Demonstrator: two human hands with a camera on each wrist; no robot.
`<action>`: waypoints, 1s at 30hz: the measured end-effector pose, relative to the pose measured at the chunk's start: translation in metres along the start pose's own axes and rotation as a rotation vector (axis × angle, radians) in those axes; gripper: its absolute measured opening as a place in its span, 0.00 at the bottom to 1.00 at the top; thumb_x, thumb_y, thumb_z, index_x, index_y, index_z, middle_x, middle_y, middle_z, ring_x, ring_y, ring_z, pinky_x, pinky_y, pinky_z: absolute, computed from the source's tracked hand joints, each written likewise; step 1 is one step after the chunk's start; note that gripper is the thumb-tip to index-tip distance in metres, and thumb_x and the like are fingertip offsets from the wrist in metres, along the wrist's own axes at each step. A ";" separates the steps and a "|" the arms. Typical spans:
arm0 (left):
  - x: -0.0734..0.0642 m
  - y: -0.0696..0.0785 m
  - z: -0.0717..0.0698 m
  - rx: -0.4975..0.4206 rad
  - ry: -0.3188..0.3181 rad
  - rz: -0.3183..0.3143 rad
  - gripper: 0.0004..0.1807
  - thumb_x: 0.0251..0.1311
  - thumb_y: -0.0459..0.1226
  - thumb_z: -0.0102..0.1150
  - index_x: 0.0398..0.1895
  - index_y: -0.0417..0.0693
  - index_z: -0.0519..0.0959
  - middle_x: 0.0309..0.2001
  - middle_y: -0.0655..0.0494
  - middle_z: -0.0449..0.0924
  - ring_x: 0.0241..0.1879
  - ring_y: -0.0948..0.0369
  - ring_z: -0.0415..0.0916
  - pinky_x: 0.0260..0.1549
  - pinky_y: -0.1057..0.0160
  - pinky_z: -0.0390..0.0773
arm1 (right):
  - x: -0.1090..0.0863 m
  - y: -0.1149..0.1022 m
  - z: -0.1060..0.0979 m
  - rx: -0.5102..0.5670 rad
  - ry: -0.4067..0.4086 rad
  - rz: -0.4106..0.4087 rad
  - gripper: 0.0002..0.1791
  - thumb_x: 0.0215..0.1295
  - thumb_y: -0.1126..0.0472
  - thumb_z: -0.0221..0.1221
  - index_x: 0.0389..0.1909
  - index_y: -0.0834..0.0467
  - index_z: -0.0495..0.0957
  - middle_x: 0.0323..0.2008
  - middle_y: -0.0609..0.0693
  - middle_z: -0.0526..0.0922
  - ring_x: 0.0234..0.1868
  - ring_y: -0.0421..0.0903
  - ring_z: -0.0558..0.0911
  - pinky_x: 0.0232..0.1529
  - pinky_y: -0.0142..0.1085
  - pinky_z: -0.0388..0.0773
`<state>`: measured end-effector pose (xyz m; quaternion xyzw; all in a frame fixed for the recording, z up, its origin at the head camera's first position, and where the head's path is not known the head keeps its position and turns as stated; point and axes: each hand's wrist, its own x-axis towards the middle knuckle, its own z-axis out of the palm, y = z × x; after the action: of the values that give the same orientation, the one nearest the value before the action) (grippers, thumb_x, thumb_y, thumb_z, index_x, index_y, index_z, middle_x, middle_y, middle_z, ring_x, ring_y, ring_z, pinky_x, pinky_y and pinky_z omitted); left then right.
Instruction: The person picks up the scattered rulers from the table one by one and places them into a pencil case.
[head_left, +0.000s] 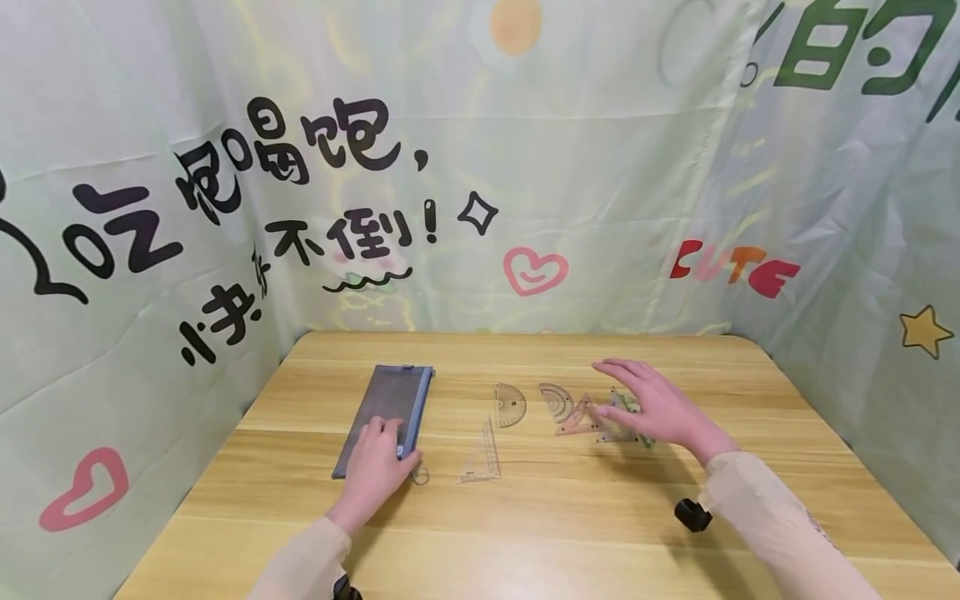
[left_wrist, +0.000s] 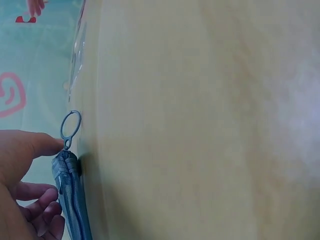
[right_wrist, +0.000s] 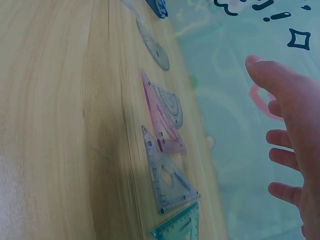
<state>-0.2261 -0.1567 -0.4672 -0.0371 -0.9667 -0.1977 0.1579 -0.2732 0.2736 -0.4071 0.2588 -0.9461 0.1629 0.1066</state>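
Thin set squares (right_wrist: 172, 196) at right could scatter if brushed.
The right hand (head_left: 660, 410) hovers above, fingers apart; the left hand (head_left: 375, 465) rests, fingers loose, on the pouch (head_left: 388, 393) at left, which might slip if pushed.

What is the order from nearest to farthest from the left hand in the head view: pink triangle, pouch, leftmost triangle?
1. Pouch: partly under the left hand.
2. Leftmost triangle: to the hand's right.
3. Pink triangle: farther right.
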 end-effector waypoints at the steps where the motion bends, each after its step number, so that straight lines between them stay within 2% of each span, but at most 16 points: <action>1: 0.000 0.001 -0.001 0.000 0.001 -0.001 0.32 0.48 0.44 0.75 0.54 0.34 0.79 0.43 0.42 0.76 0.41 0.51 0.73 0.37 0.54 0.79 | 0.000 0.001 0.000 0.000 0.001 0.000 0.40 0.64 0.42 0.62 0.74 0.49 0.62 0.71 0.57 0.66 0.70 0.61 0.65 0.66 0.66 0.68; 4: 0.001 0.002 -0.002 -0.001 -0.005 -0.010 0.31 0.48 0.42 0.75 0.53 0.34 0.79 0.43 0.41 0.77 0.40 0.51 0.75 0.36 0.53 0.81 | -0.002 0.002 0.001 0.002 0.004 0.000 0.39 0.64 0.43 0.62 0.74 0.49 0.62 0.71 0.57 0.66 0.70 0.61 0.66 0.66 0.66 0.68; 10: 0.002 0.002 -0.003 -0.016 -0.057 -0.045 0.29 0.50 0.39 0.72 0.56 0.35 0.77 0.45 0.40 0.77 0.42 0.49 0.78 0.35 0.52 0.84 | -0.004 0.004 0.001 0.011 0.011 -0.005 0.39 0.64 0.43 0.62 0.73 0.50 0.63 0.70 0.58 0.67 0.70 0.61 0.66 0.65 0.66 0.68; 14: 0.001 0.000 -0.004 -0.032 -0.068 -0.045 0.27 0.52 0.35 0.68 0.57 0.34 0.76 0.47 0.38 0.78 0.43 0.47 0.79 0.36 0.51 0.85 | -0.005 0.005 0.002 0.006 0.013 -0.004 0.39 0.65 0.43 0.62 0.73 0.51 0.63 0.70 0.58 0.67 0.70 0.62 0.66 0.65 0.66 0.68; 22: 0.002 -0.004 -0.005 -0.018 -0.003 0.012 0.22 0.49 0.26 0.60 0.51 0.31 0.78 0.41 0.39 0.78 0.38 0.47 0.81 0.35 0.50 0.85 | -0.006 0.007 0.005 0.002 0.018 -0.002 0.38 0.64 0.44 0.63 0.73 0.50 0.64 0.70 0.59 0.67 0.70 0.62 0.66 0.65 0.65 0.69; 27: 0.002 -0.004 -0.008 0.005 0.009 0.025 0.18 0.48 0.26 0.60 0.46 0.31 0.80 0.36 0.42 0.78 0.31 0.49 0.80 0.29 0.52 0.85 | -0.007 0.007 0.006 0.015 0.006 0.017 0.38 0.64 0.43 0.62 0.72 0.52 0.65 0.70 0.59 0.67 0.70 0.62 0.66 0.65 0.66 0.68; 30: 0.002 -0.004 -0.011 -0.003 0.018 0.025 0.11 0.49 0.26 0.59 0.38 0.34 0.82 0.31 0.46 0.76 0.26 0.53 0.77 0.23 0.55 0.82 | -0.008 0.008 0.006 0.017 0.000 0.023 0.38 0.64 0.43 0.62 0.71 0.53 0.66 0.70 0.60 0.67 0.70 0.63 0.66 0.65 0.67 0.68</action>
<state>-0.2254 -0.1651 -0.4584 -0.0476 -0.9645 -0.1974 0.1688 -0.2716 0.2813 -0.4167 0.2488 -0.9476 0.1723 0.1027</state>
